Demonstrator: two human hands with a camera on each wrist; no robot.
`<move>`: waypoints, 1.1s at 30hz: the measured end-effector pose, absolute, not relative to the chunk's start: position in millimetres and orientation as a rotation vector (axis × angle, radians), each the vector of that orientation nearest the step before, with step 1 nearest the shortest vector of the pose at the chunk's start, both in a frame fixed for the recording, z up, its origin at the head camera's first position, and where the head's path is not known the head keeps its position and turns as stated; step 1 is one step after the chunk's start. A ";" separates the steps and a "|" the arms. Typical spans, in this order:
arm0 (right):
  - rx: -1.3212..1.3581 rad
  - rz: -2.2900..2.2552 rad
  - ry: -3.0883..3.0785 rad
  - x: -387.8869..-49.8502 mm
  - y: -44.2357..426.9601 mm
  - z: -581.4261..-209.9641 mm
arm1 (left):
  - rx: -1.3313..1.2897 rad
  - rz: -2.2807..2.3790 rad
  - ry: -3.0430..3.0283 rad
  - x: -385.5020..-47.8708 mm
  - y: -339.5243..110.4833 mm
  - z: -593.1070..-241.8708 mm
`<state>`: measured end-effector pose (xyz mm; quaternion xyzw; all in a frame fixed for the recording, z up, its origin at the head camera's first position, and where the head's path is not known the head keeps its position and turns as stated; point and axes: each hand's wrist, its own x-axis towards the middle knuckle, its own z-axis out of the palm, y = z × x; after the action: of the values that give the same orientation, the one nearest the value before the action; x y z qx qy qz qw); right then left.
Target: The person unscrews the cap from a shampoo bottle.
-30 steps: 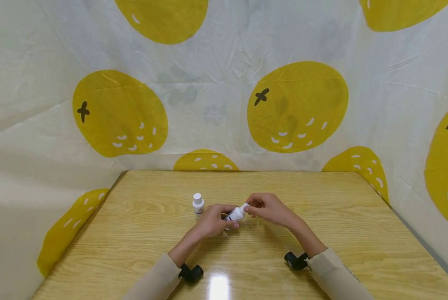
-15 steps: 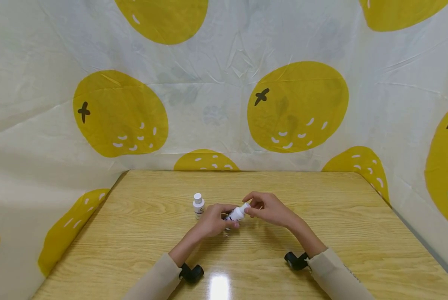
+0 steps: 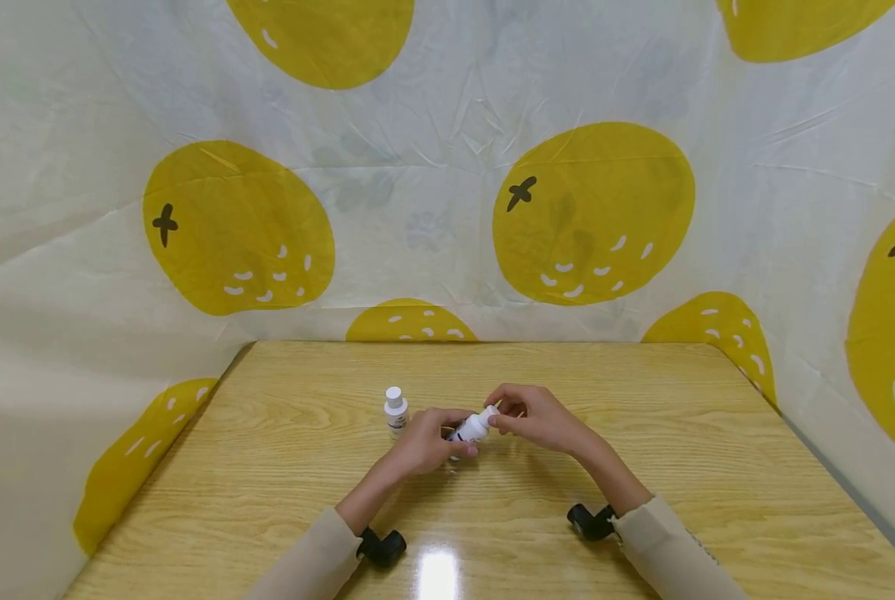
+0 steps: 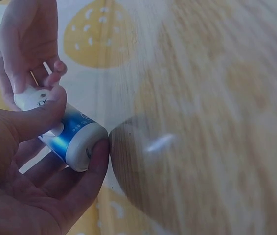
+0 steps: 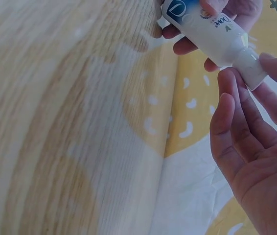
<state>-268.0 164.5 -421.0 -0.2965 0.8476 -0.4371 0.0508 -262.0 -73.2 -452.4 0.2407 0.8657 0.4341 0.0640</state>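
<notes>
A small white and blue bottle [image 3: 470, 430] is tilted, its cap end up and to the right. My left hand [image 3: 422, 442] grips it round the body; the left wrist view shows the fingers near the base [image 4: 87, 147]. The thumb and fingers of my right hand [image 3: 541, 418] pinch the white cap [image 5: 249, 68]. "Dove" is printed on the bottle [image 5: 212, 32] in the right wrist view. Another white bottle [image 3: 396, 412] with a white cap stands upright beside my left hand, its lower part partly hidden.
The wooden table [image 3: 305, 492] reflects a bright light near its front edge. Behind and beside it hangs a pale cloth [image 3: 417, 200] with large yellow fruit shapes. A black device is strapped at each wrist, left [image 3: 383, 548] and right [image 3: 592, 522].
The fingers of my right hand have shifted slightly at the cap, lifting off it and closing round it again. My left hand and both bottles have stayed in place.
</notes>
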 end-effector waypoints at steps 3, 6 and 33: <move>-0.920 -1.334 2.565 -267.9 164.9 -421.3 | 0.722 1.311 2.613 -262.0 -73.2 -452.8; -0.900 -1.330 2.566 -267.2 164.9 -420.9 | 0.725 1.311 2.613 -261.8 -73.3 -452.8; -0.810 -1.325 2.584 -267.9 165.2 -422.4 | 0.742 1.318 2.621 -261.5 -73.7 -452.0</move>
<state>-267.9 165.2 -422.4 -0.2682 0.8554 -0.4386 0.0635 -261.5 -73.7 -452.0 0.2446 0.8647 0.4349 0.0576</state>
